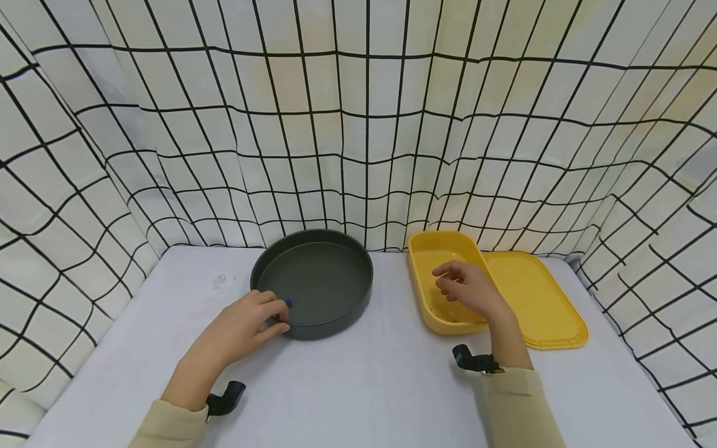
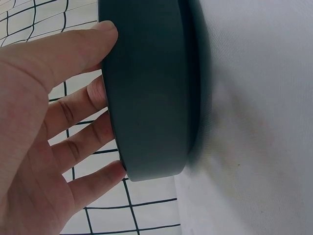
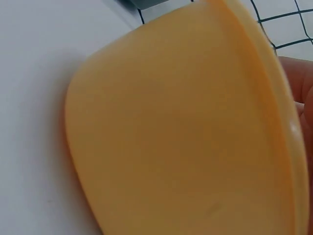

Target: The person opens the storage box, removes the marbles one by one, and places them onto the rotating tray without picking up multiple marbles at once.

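Observation:
A round dark grey pan (image 1: 313, 280) stands on the table at left of centre. My left hand (image 1: 249, 323) is at its near left rim, bent fingers over the inside and thumb on the outer side; the fingertips are hidden behind the wall in the left wrist view. A tiny blue object (image 1: 288, 303) shows beside the index finger, too small to identify. My right hand (image 1: 467, 287) hovers over a yellow rectangular container (image 1: 417, 283), fingers loosely bent, with nothing visible in them. In the right wrist view the container's wall (image 3: 171, 122) hides most of that hand.
A yellow lid (image 1: 540, 305) lies flat to the right of the yellow container, touching or close to its side. White cloth (image 1: 358, 386) covers the table. Black-gridded white curtains (image 1: 366, 137) enclose the back and both sides. Each wrist carries a small black camera (image 1: 226, 398).

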Available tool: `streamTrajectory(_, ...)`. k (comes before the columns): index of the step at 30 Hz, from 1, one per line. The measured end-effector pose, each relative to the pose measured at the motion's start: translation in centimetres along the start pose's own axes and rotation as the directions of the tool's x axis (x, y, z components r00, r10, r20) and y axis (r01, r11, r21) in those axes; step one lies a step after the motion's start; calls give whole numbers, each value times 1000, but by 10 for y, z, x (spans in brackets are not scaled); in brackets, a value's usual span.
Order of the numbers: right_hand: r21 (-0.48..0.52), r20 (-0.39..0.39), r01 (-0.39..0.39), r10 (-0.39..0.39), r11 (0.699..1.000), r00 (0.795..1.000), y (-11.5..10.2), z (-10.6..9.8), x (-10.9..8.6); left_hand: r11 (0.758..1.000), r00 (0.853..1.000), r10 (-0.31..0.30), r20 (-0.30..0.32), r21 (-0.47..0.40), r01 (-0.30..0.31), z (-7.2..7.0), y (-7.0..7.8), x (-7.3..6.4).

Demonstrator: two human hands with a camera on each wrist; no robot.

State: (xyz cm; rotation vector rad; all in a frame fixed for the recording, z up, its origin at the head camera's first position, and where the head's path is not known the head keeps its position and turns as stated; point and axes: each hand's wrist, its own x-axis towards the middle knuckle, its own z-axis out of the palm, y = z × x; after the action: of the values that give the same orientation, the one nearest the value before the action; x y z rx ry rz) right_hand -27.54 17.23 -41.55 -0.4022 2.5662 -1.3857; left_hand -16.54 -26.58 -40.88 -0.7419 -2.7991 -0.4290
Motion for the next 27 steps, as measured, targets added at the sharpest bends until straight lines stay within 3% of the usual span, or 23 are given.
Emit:
streamTrajectory(5, -69, 41, -13, 16, 998, 999, 3, 4, 2, 1000, 1000, 5, -1, -6, -5, 0, 0, 0)
streamTrajectory(14, -71, 127, -39, 48, 997, 991, 3, 12, 3, 1000, 1000, 17, -9, 1, -17, 0, -1, 0)
streamTrajectory(21, -51, 168, -106, 113, 993, 979, 2, 17, 3, 1000, 1000, 10, 1, 1, -10, -1, -1, 0)
streamTrajectory(27, -83, 198, -106, 121, 991, 973, 1, 18, 2, 1000, 1000, 5, 5, -1, -5, -1, -1, 0)
